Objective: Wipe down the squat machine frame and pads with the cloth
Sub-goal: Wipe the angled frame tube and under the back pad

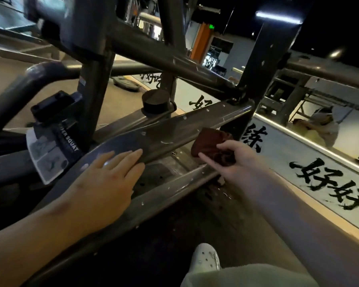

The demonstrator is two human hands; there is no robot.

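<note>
Against the grey steel squat machine frame [174, 129], your left hand [104, 181] lies flat, fingers [133, 154] straight and together, while your right hand [232, 160] pinches the bunched dark-red cloth [211, 143].

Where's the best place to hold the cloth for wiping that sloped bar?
Grip the cloth by its bunched near end, coming from the right, much as the right hand does now. Its loose far part lies toward the bar, so that probably leaves fabric free to wipe.

The right hand [237, 161] hides part of the cloth [206, 140].
</note>
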